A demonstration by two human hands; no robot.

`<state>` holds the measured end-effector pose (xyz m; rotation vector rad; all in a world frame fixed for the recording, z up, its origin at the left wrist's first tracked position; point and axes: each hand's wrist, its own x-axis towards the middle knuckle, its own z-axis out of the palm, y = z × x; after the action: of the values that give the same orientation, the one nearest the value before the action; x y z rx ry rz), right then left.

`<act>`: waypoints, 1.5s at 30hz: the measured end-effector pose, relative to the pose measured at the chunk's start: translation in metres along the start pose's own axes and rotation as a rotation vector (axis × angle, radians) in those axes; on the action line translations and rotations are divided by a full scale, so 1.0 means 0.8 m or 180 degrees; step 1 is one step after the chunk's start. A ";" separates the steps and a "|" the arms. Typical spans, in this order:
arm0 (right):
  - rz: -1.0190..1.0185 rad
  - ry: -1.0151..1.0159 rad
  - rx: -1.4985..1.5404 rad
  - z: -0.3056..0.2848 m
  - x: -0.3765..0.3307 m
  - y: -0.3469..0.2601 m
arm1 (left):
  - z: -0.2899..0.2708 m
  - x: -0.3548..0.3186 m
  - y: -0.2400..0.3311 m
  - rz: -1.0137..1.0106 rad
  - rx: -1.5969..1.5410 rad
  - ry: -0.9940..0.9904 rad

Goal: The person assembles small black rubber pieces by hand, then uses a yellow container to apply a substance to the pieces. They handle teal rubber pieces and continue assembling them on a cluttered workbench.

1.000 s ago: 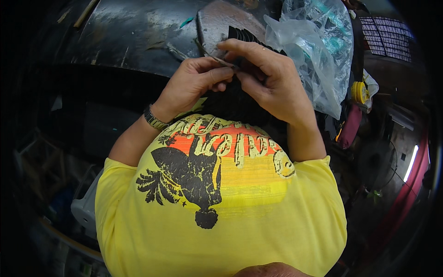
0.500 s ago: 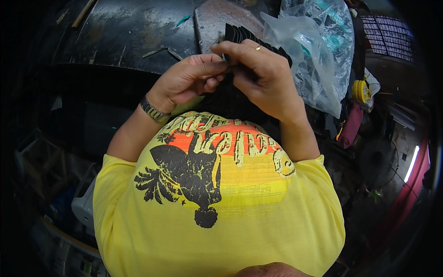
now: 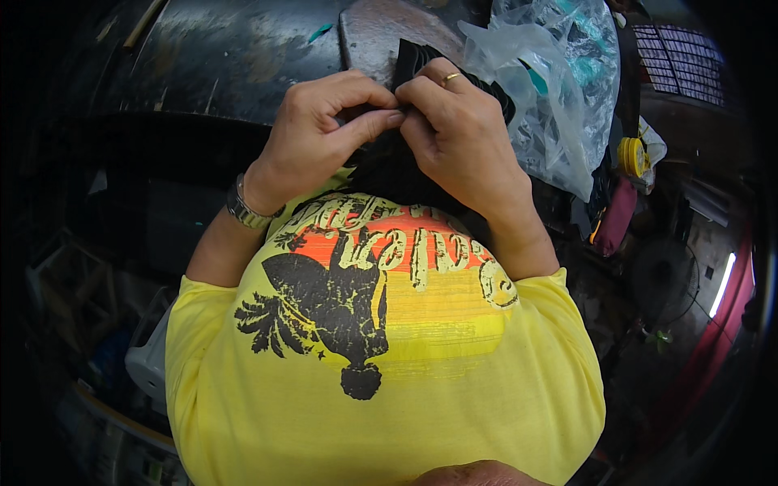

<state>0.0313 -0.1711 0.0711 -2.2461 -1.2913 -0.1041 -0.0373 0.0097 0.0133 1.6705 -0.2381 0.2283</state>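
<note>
My left hand [image 3: 328, 130] and my right hand [image 3: 458, 130] meet over a stack of black fabric pieces [image 3: 389, 166] held against my chest. Both hands pinch the top edge of the black material, thumbs and fingertips touching at the middle. A gold ring sits on my right hand, a metal watch [image 3: 243, 206] on my left wrist. More of the black stack [image 3: 417, 57] shows above my fingers. My yellow printed shirt fills the lower part of the view.
A dark, worn work surface [image 3: 235, 57] lies beyond my hands. A clear plastic bag [image 3: 559, 97] with teal bits lies at the upper right. A yellow round object [image 3: 634, 155] and red cloth [image 3: 617, 217] hang at the right. A white container [image 3: 150, 360] sits at lower left.
My hands have drawn closer to my chest and together; my left fingers now pinch the black fabric's edge beside my right. The thin tool seen earlier in my left hand is out of sight.
</note>
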 end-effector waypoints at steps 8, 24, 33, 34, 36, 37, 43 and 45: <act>-0.0216 0.0085 0.0213 0.006 -0.002 0.005 | -0.001 0.003 -0.029 -0.1587 -0.2224 -0.0741; 0.0160 -0.0094 0.0557 -0.021 -0.005 0.010 | 0.007 0.006 -0.036 -0.0905 -0.2293 -0.0391; 0.0407 -0.0165 0.1485 -0.024 -0.019 0.024 | 0.004 0.004 -0.025 -0.0750 -0.1679 -0.0425; 0.0456 -0.0168 0.1923 -0.024 -0.019 0.029 | 0.004 0.005 -0.023 -0.0702 -0.1614 -0.0446; 0.0549 -0.0150 0.2886 -0.027 -0.017 0.041 | 0.004 0.007 -0.022 -0.0731 -0.1449 -0.0465; 0.0750 -0.0100 0.3383 -0.029 -0.017 0.044 | 0.004 0.007 -0.023 -0.0655 -0.1421 -0.0476; 0.1047 -0.0654 0.3847 -0.041 -0.023 0.055 | 0.009 0.001 -0.044 -0.1039 -0.1721 -0.0523; 0.1050 -0.0751 0.3976 -0.042 -0.024 0.058 | 0.010 -0.003 -0.051 -0.1097 -0.1444 -0.0398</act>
<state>0.0657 -0.2206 0.0741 -1.3187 -0.6901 0.8641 -0.0273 0.0062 -0.0273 1.2485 -0.0825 -0.1805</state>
